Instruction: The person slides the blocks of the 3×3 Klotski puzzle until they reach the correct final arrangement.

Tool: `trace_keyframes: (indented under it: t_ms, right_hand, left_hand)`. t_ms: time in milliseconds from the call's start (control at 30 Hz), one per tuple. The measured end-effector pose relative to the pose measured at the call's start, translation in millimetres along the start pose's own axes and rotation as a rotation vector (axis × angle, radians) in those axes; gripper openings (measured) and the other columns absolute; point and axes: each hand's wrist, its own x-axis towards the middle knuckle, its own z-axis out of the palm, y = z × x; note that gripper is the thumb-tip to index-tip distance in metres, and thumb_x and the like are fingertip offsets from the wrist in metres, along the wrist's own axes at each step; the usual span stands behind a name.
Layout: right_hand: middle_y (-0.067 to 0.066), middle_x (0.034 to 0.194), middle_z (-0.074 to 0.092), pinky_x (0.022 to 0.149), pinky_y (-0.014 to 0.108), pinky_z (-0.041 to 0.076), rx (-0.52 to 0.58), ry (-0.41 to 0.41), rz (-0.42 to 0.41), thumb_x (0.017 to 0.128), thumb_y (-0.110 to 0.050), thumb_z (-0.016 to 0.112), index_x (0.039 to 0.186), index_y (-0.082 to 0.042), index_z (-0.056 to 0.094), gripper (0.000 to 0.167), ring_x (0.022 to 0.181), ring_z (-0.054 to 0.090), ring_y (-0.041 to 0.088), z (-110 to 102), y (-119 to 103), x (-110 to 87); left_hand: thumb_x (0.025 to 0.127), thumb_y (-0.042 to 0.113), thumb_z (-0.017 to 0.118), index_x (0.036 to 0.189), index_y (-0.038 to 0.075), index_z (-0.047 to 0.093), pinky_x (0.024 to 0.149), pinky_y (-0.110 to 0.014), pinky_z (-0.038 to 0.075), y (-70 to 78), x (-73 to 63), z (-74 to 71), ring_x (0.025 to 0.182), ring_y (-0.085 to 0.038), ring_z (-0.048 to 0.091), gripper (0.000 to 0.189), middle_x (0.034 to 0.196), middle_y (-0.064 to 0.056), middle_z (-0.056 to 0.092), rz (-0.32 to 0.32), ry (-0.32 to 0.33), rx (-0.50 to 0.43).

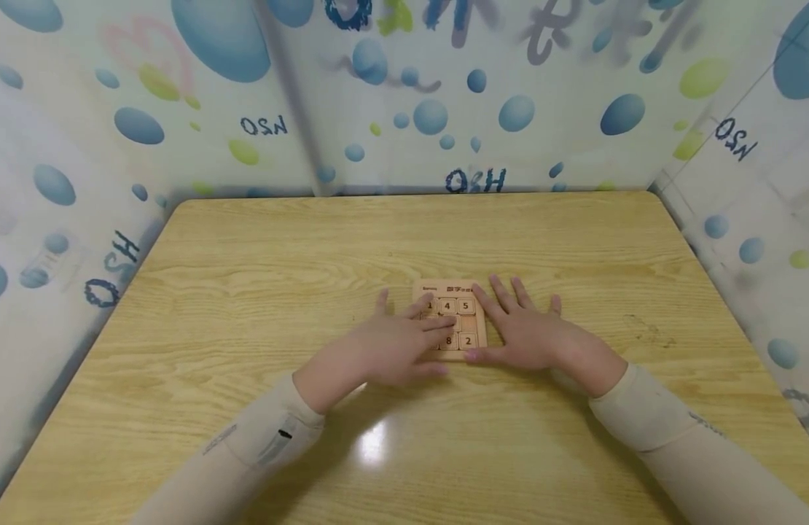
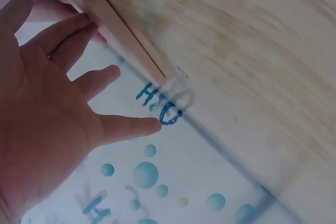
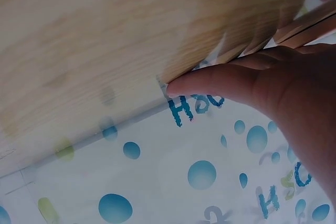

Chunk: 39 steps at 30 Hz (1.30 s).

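Note:
A wooden sliding number puzzle [image 1: 436, 283] lies flat on the table, printed lettering along its far rim. Tiles 1, 4 and 5 show in its far row, 8 and 2 in the near row; a bare slot [image 1: 469, 323] is at the right of the middle row. My left hand [image 1: 394, 346] spreads over the puzzle's left side, covering some tiles, with one straight fingertip on the middle tile. At the right side my right hand [image 1: 525, 335] rests with fingers spread, thumb at the near corner and index finger at the far corner. The left wrist view shows the puzzle's edge [image 2: 113, 19] beyond the fingers.
The wood-grain table [image 1: 280, 248] extends around the puzzle on all sides. Behind it and at both sides stand white walls [image 1: 404, 146] with blue and green bubble prints. Dark marks [image 1: 647, 329] show on the tabletop at the right.

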Motion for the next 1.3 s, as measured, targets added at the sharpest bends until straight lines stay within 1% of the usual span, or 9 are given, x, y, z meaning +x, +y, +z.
trace_keyframes:
  t_ms: [133, 200, 367, 467, 700, 900, 1033, 1167, 1300]
  right_hand:
    - [0.011, 0.181, -0.012, 0.110, 0.096, -0.002, -0.004, 0.001, 0.006, 0.085, -0.094, 0.049, 0.173, -0.028, -0.004, 0.122, 0.165, -0.011, 0.050, 0.4, 0.7, 0.8]
    - [0.011, 0.181, -0.012, 0.110, 0.096, -0.002, -0.006, 0.001, 0.006, 0.085, -0.095, 0.049, 0.173, -0.028, -0.004, 0.122, 0.165, -0.011, 0.050, 0.6, 1.0, 1.0]
    - [0.012, 0.181, -0.012, 0.108, 0.097, -0.001, -0.014, 0.008, -0.005, 0.085, -0.095, 0.047, 0.173, -0.028, -0.004, 0.122, 0.165, -0.010, 0.051, 1.3, 1.2, 1.7]
    - [0.012, 0.181, -0.012, 0.108, 0.097, -0.001, -0.011, 0.009, -0.004, 0.085, -0.095, 0.046, 0.173, -0.028, -0.004, 0.121, 0.165, -0.010, 0.051, 1.0, 0.9, 1.5]
    - [0.011, 0.181, -0.013, 0.108, 0.097, -0.003, 0.006, 0.007, -0.004, 0.084, -0.096, 0.047, 0.173, -0.029, -0.005, 0.122, 0.165, -0.012, 0.050, 0.6, 1.4, -0.3]
    - [0.011, 0.181, -0.013, 0.108, 0.097, -0.003, 0.009, 0.010, -0.014, 0.085, -0.095, 0.047, 0.173, -0.030, -0.004, 0.121, 0.165, -0.011, 0.050, 2.7, 1.4, -0.2]
    - [0.011, 0.181, -0.011, 0.108, 0.097, -0.002, 0.000, 0.014, -0.010, 0.085, -0.095, 0.047, 0.173, -0.029, -0.004, 0.121, 0.165, -0.010, 0.050, 4.0, 1.1, 0.4]
    - [0.012, 0.181, -0.011, 0.109, 0.096, -0.002, -0.005, 0.010, -0.001, 0.085, -0.095, 0.047, 0.173, -0.029, -0.004, 0.121, 0.165, -0.010, 0.050, 3.8, 0.6, 1.1]
    - [0.011, 0.181, -0.012, 0.109, 0.096, -0.003, -0.007, 0.007, 0.006, 0.085, -0.095, 0.046, 0.172, -0.030, -0.005, 0.120, 0.165, -0.011, 0.050, 2.8, 1.1, 1.8]
  left_hand:
    - [0.107, 0.068, 0.043, 0.168, 0.032, 0.033, 0.123, -0.084, 0.005, 0.0, -6.1, -2.0, 0.169, -0.027, 0.004, 0.072, 0.177, 0.016, 0.024, -0.024, -0.006, 0.022]
    - [0.107, 0.068, 0.044, 0.169, 0.031, 0.032, 0.124, -0.084, 0.007, 4.4, -7.9, -2.1, 0.169, -0.027, 0.005, 0.073, 0.177, 0.015, 0.023, -0.004, -0.001, 0.041]
    - [0.106, 0.069, 0.045, 0.168, 0.029, 0.033, 0.123, -0.084, 0.011, 20.4, -7.4, 0.6, 0.169, -0.026, 0.008, 0.076, 0.176, 0.014, 0.025, 0.091, 0.024, 0.099]
    - [0.105, 0.070, 0.046, 0.167, 0.029, 0.036, 0.123, -0.084, 0.012, 24.1, -4.5, 1.4, 0.169, -0.025, 0.009, 0.075, 0.176, 0.015, 0.027, 0.091, 0.037, 0.128]
    - [0.106, 0.067, 0.046, 0.169, 0.032, 0.031, 0.122, -0.086, 0.006, 13.8, 9.5, 0.0, 0.169, -0.028, 0.005, 0.073, 0.178, 0.015, 0.020, 0.052, 0.025, 0.110]
    - [0.107, 0.068, 0.041, 0.167, 0.033, 0.036, 0.122, -0.086, 0.008, 8.5, 16.4, -4.4, 0.170, -0.029, 0.004, 0.069, 0.178, 0.015, 0.020, 0.039, 0.011, 0.157]
    - [0.107, 0.068, 0.041, 0.168, 0.030, 0.034, 0.122, -0.086, 0.008, 5.1, 11.4, -2.6, 0.169, -0.028, 0.004, 0.072, 0.178, 0.014, 0.022, 0.032, 0.016, 0.126]
    - [0.108, 0.068, 0.040, 0.168, 0.029, 0.033, 0.123, -0.084, 0.006, 1.6, -2.4, 1.1, 0.169, -0.027, 0.004, 0.072, 0.176, 0.014, 0.025, 0.011, 0.017, 0.083]
    - [0.108, 0.066, 0.041, 0.167, 0.029, 0.035, 0.124, -0.083, 0.005, 2.9, -14.7, 2.6, 0.169, -0.028, 0.003, 0.070, 0.176, 0.015, 0.024, -0.007, -0.008, 0.080]
